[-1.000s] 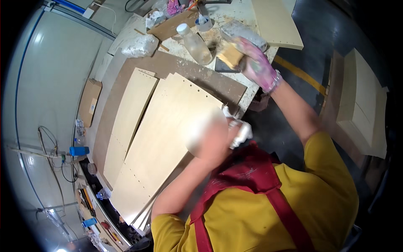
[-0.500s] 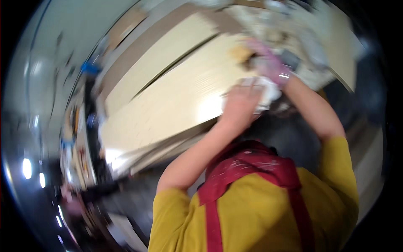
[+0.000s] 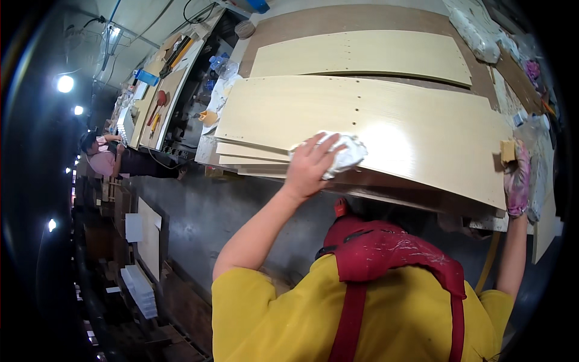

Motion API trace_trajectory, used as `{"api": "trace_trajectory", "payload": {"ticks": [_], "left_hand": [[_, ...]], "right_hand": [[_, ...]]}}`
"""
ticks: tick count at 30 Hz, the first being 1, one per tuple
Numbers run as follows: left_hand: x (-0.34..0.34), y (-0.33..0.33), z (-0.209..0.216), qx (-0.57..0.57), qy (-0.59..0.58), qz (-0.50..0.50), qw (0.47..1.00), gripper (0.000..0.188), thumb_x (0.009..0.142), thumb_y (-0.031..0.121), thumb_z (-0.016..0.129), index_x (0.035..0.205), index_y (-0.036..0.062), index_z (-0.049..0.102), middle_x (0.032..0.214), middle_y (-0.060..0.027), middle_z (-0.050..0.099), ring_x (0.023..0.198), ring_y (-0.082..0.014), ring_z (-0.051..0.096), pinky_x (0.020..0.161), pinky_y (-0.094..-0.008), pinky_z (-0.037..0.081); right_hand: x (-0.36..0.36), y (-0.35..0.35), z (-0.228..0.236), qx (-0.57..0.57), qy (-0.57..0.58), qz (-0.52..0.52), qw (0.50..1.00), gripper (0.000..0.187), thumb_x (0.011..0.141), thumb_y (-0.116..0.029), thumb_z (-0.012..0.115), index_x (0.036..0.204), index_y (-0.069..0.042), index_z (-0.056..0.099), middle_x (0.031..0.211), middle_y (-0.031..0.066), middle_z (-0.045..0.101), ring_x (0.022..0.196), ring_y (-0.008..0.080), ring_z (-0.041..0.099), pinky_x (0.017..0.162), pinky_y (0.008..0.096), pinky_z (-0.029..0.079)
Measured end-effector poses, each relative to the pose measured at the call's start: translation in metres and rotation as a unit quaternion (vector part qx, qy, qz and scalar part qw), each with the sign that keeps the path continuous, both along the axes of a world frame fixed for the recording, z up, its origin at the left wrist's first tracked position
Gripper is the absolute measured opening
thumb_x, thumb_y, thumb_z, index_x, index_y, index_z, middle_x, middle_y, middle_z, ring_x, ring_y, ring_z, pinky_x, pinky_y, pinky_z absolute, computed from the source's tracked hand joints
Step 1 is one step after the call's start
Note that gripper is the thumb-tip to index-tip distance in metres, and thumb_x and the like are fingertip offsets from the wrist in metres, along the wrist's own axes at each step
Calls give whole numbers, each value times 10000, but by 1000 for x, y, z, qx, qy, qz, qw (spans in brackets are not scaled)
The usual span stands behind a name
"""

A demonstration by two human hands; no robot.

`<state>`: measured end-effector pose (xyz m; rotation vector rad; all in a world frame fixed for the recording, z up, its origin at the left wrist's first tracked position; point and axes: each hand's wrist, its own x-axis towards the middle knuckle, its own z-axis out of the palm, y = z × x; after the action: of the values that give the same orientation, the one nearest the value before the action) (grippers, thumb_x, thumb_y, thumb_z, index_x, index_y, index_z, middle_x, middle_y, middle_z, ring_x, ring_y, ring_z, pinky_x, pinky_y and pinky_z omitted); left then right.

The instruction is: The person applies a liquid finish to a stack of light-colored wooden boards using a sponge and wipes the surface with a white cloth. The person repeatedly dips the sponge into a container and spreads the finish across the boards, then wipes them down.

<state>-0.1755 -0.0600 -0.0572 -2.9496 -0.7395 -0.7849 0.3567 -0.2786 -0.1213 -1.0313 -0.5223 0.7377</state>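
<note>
Left grip [image 3: 310,164]: fingers curled over white cloth [image 3: 348,155], at big panel's near edge.
Right grip [image 3: 518,184]: gloved, looks closed around tan block [image 3: 508,151] at big panel's right end.
Cloth work: I'd use a flat fold, even pressure, lengthwise strokes; dark holes [image 3: 357,110] could snag it.
Big panel [image 3: 283,111]: pale, shiny, tops a stack on the bench [image 3: 207,151].
Beyond big panel: narrower panel [image 3: 398,54].
Room: grey floor [image 3: 199,211] nearside of big panel; co-worker [image 3: 104,160] far left.

Left hand [image 3: 309,166] and white cloth [image 3: 348,154] have shifted left along pale panel [image 3: 295,111], now well apart from right hand [image 3: 517,186].
</note>
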Motion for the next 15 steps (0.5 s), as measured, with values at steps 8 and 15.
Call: {"api": "trace_trajectory", "payload": {"ticks": [8, 15], "left_hand": [[-235, 143, -14, -118, -43, 407, 905, 379, 891, 233, 588, 1185, -3, 563, 1120, -224, 603, 1040, -384, 571, 900, -452, 442], [-269, 264, 61, -386, -285, 306, 822, 375, 928, 266, 577, 1138, -41, 626, 996, -77, 661, 849, -134, 602, 752, -274, 471]], "right_hand": [[3, -3, 9, -17, -36, -66, 997, 412, 983, -210, 486, 1351, -28, 446, 1190, 58, 545, 1001, 118, 540, 802, 220, 457], [-7, -10, 18, -81, -290, -165, 939, 314, 936, -208, 567, 1203, -46, 542, 1086, 66, 587, 911, 163, 588, 777, 256, 513]]}}
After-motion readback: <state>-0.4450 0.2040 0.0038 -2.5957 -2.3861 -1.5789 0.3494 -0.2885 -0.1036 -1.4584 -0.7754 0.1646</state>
